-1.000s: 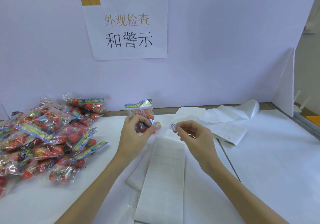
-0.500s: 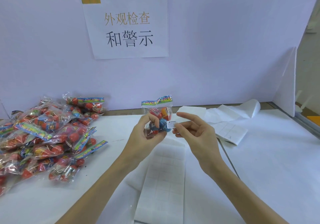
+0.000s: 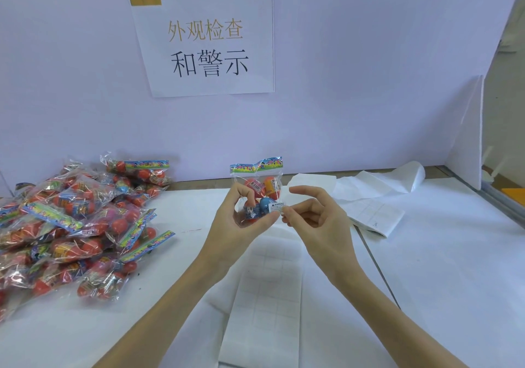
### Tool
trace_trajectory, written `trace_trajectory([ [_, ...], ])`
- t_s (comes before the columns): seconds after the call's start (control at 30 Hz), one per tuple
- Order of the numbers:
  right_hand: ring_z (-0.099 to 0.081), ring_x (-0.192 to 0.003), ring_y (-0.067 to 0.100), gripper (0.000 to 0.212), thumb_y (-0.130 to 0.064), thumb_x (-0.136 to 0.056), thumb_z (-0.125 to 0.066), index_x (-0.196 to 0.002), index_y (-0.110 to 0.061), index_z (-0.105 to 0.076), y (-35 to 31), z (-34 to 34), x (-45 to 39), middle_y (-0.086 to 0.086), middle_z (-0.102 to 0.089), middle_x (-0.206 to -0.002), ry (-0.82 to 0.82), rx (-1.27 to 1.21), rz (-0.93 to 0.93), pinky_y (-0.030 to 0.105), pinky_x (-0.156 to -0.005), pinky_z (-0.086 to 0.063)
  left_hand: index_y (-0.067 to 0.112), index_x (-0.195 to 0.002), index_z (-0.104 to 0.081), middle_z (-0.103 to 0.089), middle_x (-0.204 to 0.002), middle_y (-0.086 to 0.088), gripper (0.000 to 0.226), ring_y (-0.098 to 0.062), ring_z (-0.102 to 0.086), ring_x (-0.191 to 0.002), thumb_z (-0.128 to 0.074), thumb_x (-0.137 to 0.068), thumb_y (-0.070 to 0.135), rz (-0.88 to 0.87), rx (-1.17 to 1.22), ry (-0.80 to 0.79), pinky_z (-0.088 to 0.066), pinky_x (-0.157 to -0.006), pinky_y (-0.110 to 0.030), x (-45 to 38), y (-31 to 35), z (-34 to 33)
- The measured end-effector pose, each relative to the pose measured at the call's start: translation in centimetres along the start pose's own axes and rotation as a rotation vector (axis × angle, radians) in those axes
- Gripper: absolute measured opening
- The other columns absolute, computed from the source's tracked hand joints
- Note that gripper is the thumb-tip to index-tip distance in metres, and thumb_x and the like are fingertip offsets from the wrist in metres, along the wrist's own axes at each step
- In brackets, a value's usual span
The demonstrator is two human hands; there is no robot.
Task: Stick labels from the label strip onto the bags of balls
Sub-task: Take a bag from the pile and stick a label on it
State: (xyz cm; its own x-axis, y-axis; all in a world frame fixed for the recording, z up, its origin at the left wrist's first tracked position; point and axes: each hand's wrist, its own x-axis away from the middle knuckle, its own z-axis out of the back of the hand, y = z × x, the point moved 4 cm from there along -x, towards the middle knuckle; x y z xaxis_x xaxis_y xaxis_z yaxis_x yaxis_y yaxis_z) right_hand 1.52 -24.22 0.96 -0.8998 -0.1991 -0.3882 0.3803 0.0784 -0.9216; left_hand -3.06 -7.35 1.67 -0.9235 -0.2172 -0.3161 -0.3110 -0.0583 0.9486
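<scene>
Behind, sign (image 3: 207, 43) reads "外观检查 和警示"; left hand (image 3: 241, 222) grips bag (image 3: 257, 188); right hand (image 3: 315, 219) pinches "WARNING" label (image 3: 276, 208).

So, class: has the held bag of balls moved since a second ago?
Yes. The bag moved right and up, away from the pile of bags, in the left hand.

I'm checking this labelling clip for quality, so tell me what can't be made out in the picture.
- Label text, head view: only "WARNING" reads; the rest is too small.
- Whether the label is fully stuck to the bag: the right hand covers its edge.
- Bag's lower part: hidden by the left hand.
- Pile: cut off by the left edge.
- Label strip: runs off the bottom edge.
</scene>
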Motion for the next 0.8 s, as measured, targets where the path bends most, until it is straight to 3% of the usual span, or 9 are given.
trace_trajectory([
  [0.2,-0.077,-0.081,0.016,0.029,-0.012,-0.093,-0.078,-0.116,-0.025,-0.068,0.0,-0.2,0.1,-0.001,-0.077,-0.083,-0.015,0.056,0.036,0.028,-0.080,-0.062,0.022,-0.093,-0.048,-0.068,-0.115,0.001,0.031,-0.023,-0.070,-0.111,-0.079,-0.087,0.020,-0.003,-0.046,0.044,-0.058,-0.075,-0.024,0.1,-0.2,-0.1],
  [0.3,-0.075,-0.081,0.011,0.030,-0.014,-0.094,-0.077,-0.118,-0.027,-0.065,0.3,0.0,0.1,-0.006,-0.076,-0.085,0.005,0.148,0.041,0.020,-0.077,-0.058,0.023,-0.093,-0.048,-0.066,-0.119,-0.003,0.031,-0.024,-0.070,-0.115,-0.078,-0.088,0.015,0.000,-0.076,0.047,-0.060,-0.080,-0.027,0.0,-0.4,-0.2],
  [0.37,-0.071,-0.083,0.006,0.029,-0.016,-0.096,-0.075,-0.118,-0.031,-0.062,0.3,0.3,0.0,-0.011,-0.072,-0.092,0.066,0.272,0.076,0.014,-0.073,-0.055,0.026,-0.092,-0.048,-0.066,-0.122,-0.002,0.032,-0.024,-0.069,-0.118,-0.077,-0.089,0.012,0.001,-0.083,0.055,-0.060,-0.079,-0.026,0.0,-0.5,-0.2],
  [0.43,-0.068,-0.086,0.007,0.023,-0.021,-0.099,-0.070,-0.118,-0.032,-0.061,0.5,0.5,-0.1,-0.011,-0.065,-0.103,0.100,0.337,0.061,0.018,-0.071,-0.057,0.031,-0.087,-0.049,-0.066,-0.122,-0.001,0.034,-0.022,-0.069,-0.119,-0.077,-0.090,0.012,-0.005,-0.047,0.056,-0.058,-0.076,-0.023,0.0,-0.5,-0.2],
  [0.53,-0.072,-0.076,0.013,0.018,-0.035,-0.103,-0.064,-0.118,-0.025,-0.066,1.1,0.5,-0.5,-0.002,-0.070,-0.094,0.041,0.064,-0.176,0.025,-0.065,-0.059,0.029,-0.085,-0.050,-0.070,-0.114,0.003,0.033,-0.021,-0.072,-0.112,-0.078,-0.089,0.013,-0.011,0.028,0.046,-0.057,-0.072,-0.021,0.0,-0.3,-0.1],
  [0.6,-0.070,-0.069,0.014,0.041,-0.056,-0.093,-0.064,-0.117,-0.023,-0.069,1.3,-0.2,-0.4,-0.003,-0.072,-0.079,-0.074,-0.084,-0.297,0.025,-0.064,-0.058,0.025,-0.088,-0.049,-0.071,-0.112,0.003,0.032,-0.020,-0.072,-0.108,-0.079,-0.088,0.015,-0.024,0.062,0.015,-0.057,-0.075,-0.023,0.1,-0.1,-0.3],
  [0.67,-0.065,-0.064,0.012,0.051,-0.064,-0.084,-0.065,-0.118,-0.026,-0.069,1.4,-0.8,-0.2,0.000,-0.068,-0.071,-0.156,-0.050,-0.294,0.023,-0.062,-0.056,0.020,-0.091,-0.048,-0.071,-0.116,0.000,0.033,-0.021,-0.071,-0.109,-0.080,-0.087,0.019,-0.036,0.070,-0.026,-0.059,-0.081,-0.027,0.2,0.0,-0.6],
  [0.8,-0.056,-0.059,0.015,0.042,-0.053,-0.087,-0.070,-0.114,-0.021,-0.072,1.4,-1.0,0.1,0.008,-0.062,-0.069,-0.171,-0.062,-0.221,0.024,-0.058,-0.051,0.023,-0.090,-0.049,-0.071,-0.119,-0.002,0.031,-0.024,-0.069,-0.117,-0.080,-0.089,0.022,-0.042,0.068,-0.055,-0.059,-0.087,-0.030,0.5,0.2,-1.0],
])
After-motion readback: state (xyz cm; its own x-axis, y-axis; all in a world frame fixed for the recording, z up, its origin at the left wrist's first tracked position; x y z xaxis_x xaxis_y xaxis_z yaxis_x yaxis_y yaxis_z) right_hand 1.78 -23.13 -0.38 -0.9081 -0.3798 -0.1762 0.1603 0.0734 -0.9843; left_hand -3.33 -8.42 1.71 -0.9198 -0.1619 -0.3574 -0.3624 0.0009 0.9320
